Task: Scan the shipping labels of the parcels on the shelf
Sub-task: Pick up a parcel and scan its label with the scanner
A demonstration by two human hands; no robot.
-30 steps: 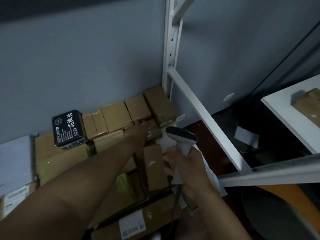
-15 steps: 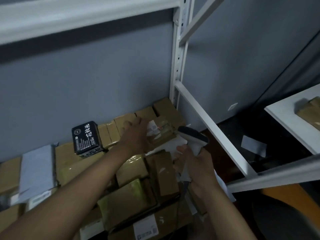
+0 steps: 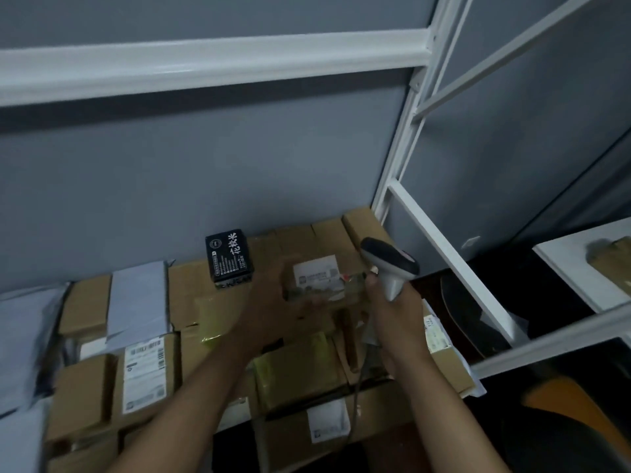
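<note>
My left hand [image 3: 273, 303] holds a small brown parcel [image 3: 321, 285] lifted above the pile, its white shipping label [image 3: 316, 274] turned up towards me. My right hand [image 3: 392, 310] grips the handle of a grey and white barcode scanner [image 3: 389, 264], whose head sits just right of the parcel. Its cable [image 3: 355, 397] hangs down past the boxes. Many brown cardboard parcels [image 3: 297, 373] fill the shelf below my arms, some with white labels [image 3: 143, 373] showing.
A black printed box [image 3: 229, 256] stands at the back of the pile. Grey mailer bags [image 3: 136, 302] lie at the left. The white shelf beam [image 3: 211, 61] runs overhead, with the upright [image 3: 406, 138] and a diagonal brace [image 3: 454, 268] at the right. Another white shelf [image 3: 580, 271] carries a parcel.
My left hand has picked a small parcel off the pile and turned its label up. My right hand has raised the scanner beside it. The view has tilted upward.
</note>
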